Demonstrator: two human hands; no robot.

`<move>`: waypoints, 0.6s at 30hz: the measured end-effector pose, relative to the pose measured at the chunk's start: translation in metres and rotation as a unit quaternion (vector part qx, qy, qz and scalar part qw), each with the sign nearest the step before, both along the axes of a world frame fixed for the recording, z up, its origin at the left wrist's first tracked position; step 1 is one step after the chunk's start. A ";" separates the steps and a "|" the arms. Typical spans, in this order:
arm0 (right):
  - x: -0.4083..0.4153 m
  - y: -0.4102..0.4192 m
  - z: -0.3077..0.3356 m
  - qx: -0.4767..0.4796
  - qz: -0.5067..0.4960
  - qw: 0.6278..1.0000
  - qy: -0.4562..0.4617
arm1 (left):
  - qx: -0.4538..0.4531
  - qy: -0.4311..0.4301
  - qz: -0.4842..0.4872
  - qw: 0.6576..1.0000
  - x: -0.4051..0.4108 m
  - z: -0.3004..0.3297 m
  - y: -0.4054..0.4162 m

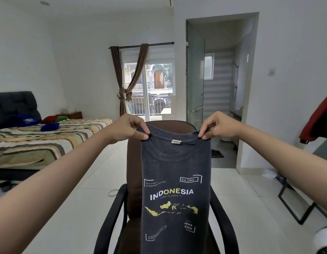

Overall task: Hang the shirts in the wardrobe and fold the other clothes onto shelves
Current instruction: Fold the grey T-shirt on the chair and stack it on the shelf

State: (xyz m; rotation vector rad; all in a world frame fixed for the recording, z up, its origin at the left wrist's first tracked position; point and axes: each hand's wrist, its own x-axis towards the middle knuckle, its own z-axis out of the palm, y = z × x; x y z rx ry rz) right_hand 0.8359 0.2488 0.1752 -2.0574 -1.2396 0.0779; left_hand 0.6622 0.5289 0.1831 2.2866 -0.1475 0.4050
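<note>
A dark grey T-shirt [175, 167] with an "INDONESIA" map print hangs upright in front of me, its sides folded in so it forms a narrow strip. My left hand [129, 128] pinches the left shoulder at the collar. My right hand [218, 126] pinches the right shoulder. The shirt's lower end runs out of view at the bottom. No wardrobe or hanger is in view.
A brown office chair [133, 189] with black armrests stands right behind the shirt. A bed [49, 140] with a striped cover lies at the left. A bathroom doorway [221, 88] opens ahead on the right. A red-and-black garment [318, 120] hangs at the right edge, above a black-framed table [296, 202].
</note>
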 end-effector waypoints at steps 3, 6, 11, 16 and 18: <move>0.000 -0.001 0.000 -0.003 -0.019 1.000 -0.011 | -0.001 0.003 0.002 1.000 -0.001 0.000 0.002; 0.000 -0.002 0.000 -0.002 -0.027 1.000 -0.006 | 0.000 0.001 0.005 1.000 -0.004 0.001 0.002; -0.004 -0.002 0.006 -0.020 -0.018 1.000 -0.011 | 0.022 -0.006 0.013 1.000 -0.005 0.005 0.001; -0.001 -0.002 0.008 -0.035 -0.022 0.999 -0.023 | 0.047 0.011 0.018 0.999 -0.007 0.007 -0.002; -0.001 -0.001 0.008 -0.028 -0.020 0.999 -0.019 | 0.057 0.015 0.021 0.998 -0.007 0.007 -0.004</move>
